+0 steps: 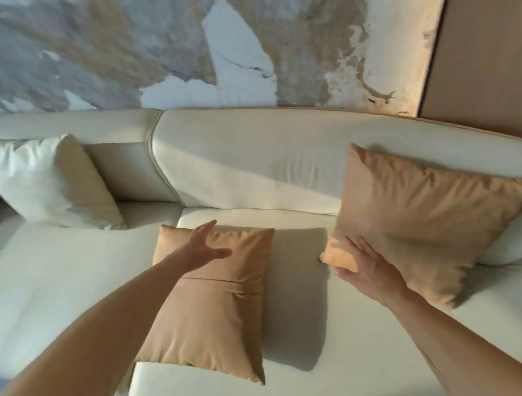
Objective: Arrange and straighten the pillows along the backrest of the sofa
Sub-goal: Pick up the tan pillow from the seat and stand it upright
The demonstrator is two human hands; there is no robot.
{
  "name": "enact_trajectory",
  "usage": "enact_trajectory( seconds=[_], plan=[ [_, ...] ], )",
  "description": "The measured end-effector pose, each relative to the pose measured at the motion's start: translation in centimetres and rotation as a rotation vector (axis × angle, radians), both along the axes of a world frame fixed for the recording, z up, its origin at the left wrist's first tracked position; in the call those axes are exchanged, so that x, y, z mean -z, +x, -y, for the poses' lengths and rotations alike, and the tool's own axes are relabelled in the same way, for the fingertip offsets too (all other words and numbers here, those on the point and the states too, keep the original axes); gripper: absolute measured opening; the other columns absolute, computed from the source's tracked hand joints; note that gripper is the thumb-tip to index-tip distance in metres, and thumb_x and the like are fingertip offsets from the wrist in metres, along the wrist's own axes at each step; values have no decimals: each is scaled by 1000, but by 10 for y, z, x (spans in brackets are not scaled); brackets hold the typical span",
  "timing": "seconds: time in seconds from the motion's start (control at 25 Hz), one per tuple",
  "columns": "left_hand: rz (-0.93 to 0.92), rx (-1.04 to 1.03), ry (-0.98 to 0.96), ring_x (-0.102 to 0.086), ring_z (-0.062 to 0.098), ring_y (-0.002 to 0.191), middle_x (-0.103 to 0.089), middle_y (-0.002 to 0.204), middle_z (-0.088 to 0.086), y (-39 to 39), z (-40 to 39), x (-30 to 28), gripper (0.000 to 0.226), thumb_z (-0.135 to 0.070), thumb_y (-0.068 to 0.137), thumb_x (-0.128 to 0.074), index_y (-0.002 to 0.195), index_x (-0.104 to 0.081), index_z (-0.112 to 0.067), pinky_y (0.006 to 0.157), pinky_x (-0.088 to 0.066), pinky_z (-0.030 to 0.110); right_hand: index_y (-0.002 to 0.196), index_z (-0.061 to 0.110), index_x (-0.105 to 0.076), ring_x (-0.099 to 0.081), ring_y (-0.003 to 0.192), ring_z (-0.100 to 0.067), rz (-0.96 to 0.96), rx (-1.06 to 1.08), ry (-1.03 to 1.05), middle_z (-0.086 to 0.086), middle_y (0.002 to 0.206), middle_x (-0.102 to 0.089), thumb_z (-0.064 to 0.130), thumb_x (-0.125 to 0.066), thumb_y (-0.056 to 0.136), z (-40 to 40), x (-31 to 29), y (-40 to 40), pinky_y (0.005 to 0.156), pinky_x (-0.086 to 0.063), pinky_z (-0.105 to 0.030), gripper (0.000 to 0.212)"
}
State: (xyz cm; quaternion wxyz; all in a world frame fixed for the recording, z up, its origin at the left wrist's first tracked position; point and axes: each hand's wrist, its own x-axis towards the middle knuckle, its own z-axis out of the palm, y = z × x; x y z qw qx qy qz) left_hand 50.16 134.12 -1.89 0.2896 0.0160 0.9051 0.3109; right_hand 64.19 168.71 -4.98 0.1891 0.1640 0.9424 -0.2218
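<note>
A cream sofa (73,280) fills the view, its backrest (255,156) running across the middle. A small tan pillow (214,314) lies flat on the seat, seam side up. My left hand (204,249) hovers over its far end, fingers spread, holding nothing. A large tan pillow (424,221) leans tilted against the backrest on the right. My right hand (366,269) rests on its lower left corner, fingers wrapped at the edge. A white pillow (53,184) leans against the backrest at the left.
Another white cushion (512,242) peeks out behind the large tan pillow at the right edge. A marbled grey and beige wall (141,45) rises behind the sofa, with a brown panel (489,57) at the far right.
</note>
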Motion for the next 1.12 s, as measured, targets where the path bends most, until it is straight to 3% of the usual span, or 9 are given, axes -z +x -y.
enact_trajectory(
  seconds=[0.2, 0.4, 0.52, 0.64, 0.76, 0.88, 1.04, 1.12],
  plan=[
    [87, -112, -89, -28, 28, 145, -24, 161, 8, -8, 135, 38, 93, -42, 81, -76, 156, -23, -23, 114, -26, 40, 156, 32, -10, -22, 148, -24, 93, -36, -128, -2, 164, -13, 60, -54, 87, 119, 30, -42, 113, -31, -42, 86],
    [261, -243, -13, -40, 33, 138, -37, 153, 19, -33, 219, 87, 104, -45, 73, -82, 155, -23, -22, 113, -34, 42, 156, 26, -8, -35, 142, -28, 246, 121, -255, -9, 159, -30, 49, -67, 85, 187, 68, -70, 105, -34, -36, 96],
    [344, -252, -3, -36, 33, 141, -34, 156, 18, -37, 238, 123, 93, -33, 84, -76, 156, -18, -22, 112, -31, 42, 155, 32, -3, -32, 143, -28, 342, 237, -356, -7, 160, -27, 42, -74, 81, 212, 94, -74, 108, -33, -39, 104],
    [473, -291, 72, -37, 31, 140, -34, 157, 12, -42, 243, 149, 87, -49, 87, -68, 156, -20, -26, 107, -34, 42, 156, 33, 0, -32, 143, -28, 362, 371, -444, -2, 159, -28, 43, -74, 81, 235, 119, -72, 106, -34, -42, 105],
    [526, -322, 127, -40, 32, 136, -34, 156, 11, -50, 239, 162, 90, -61, 79, -67, 153, -26, -32, 97, -39, 40, 153, 41, 5, -31, 143, -29, 339, 471, -495, 2, 160, -25, 52, -74, 76, 242, 137, -72, 110, -31, -48, 111],
    [531, -327, 119, -42, 33, 133, -35, 154, 9, -51, 238, 172, 107, -75, 58, -64, 152, -27, -38, 97, -42, 43, 151, 45, 7, -28, 145, -26, 300, 540, -609, 13, 153, -27, 57, -75, 71, 243, 147, -71, 114, -25, -49, 116],
    [485, -290, 135, -53, 27, 120, -49, 142, 6, -50, 241, 161, 118, -85, 40, -70, 144, -41, -36, 102, -46, 49, 154, 41, -5, -34, 141, -21, 249, 615, -692, 7, 155, -34, 56, -80, 63, 241, 131, -69, 116, -26, -44, 119],
    [454, -235, 159, -51, 27, 119, -46, 143, 2, -56, 237, 127, 103, -74, 56, -71, 146, -33, -41, 104, -42, 42, 154, 34, -11, -39, 136, -22, 223, 616, -686, 3, 151, -39, 55, -80, 66, 238, 113, -74, 114, -30, -42, 114]
  ],
)
